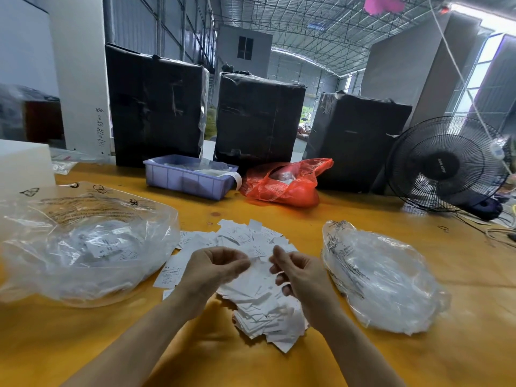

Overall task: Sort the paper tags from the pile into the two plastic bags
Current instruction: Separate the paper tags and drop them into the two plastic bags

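Hands pinch one paper tag (258, 256) between left hand (215, 270) and right hand (296, 272) above the pile (262, 303). Read its size first, then drop it in the matching bag.

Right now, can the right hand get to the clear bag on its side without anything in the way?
Probably yes. The right hand hovers over the tag pile, and only bare table lies between it and the right bag.

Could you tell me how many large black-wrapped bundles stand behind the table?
3: the left bundle behind the purple bin, the middle bundle behind the red bag, the right bundle beside the fan. More may be hidden.
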Tool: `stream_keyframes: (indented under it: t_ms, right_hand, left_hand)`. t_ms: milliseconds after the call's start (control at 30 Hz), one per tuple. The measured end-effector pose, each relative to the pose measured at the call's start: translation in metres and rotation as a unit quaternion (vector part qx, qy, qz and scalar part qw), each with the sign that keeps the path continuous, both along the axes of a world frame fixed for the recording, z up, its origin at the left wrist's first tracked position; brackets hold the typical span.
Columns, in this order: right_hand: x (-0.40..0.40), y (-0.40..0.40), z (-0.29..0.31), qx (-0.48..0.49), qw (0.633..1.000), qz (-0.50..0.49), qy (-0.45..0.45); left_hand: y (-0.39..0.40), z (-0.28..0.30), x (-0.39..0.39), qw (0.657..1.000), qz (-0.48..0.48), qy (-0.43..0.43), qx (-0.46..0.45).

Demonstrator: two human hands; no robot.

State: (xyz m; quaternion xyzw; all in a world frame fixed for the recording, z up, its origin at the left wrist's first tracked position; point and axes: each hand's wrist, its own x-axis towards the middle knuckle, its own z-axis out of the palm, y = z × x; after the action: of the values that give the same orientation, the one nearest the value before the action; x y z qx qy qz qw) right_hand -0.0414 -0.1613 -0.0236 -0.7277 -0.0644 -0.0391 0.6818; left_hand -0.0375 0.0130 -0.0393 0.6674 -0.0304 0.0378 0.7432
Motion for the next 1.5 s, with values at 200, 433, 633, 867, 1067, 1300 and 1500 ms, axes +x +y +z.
stream_keyframes:
  t_ms: [200,433,633,867,1067,1300,1500]
  right_hand:
    - [0.012,-0.006,-0.023,-0.405,0.883,-0.068,-0.227]
    - [0.013,0.034,-0.032,-0.597,0.759,0.012,-0.258]
    - [0.014,0.018,-0.021,-0.48,0.854,0.005,-0.202]
    - [0.013,-0.005,-0.007,0.022,0.996,0.021,0.08]
    - [0.01,-0.007,0.0,0.121,0.985,0.057,0.108]
    - [0.007,-0.014,0.007,0.09,0.995,-0.009,-0.031]
    - [0.002,-0.01,0.009,-0.072,0.99,-0.005,-0.12]
  left_hand:
    - [0.01,-0.003,0.007,0.984,0.14,0.018,-0.107]
    - [0.011,-0.004,0.008,0.975,0.186,-0.002,-0.119]
    - [0.013,-0.007,0.011,0.976,0.178,-0.002,-0.129]
    - [0.01,-0.007,0.009,0.982,0.114,-0.002,-0.151]
    - [0.0,-0.003,0.003,0.994,0.029,0.027,-0.1]
    - [-0.009,-0.001,-0.005,0.997,-0.038,0.037,-0.064]
    - [-0.009,-0.001,-0.006,0.997,-0.056,0.044,-0.036]
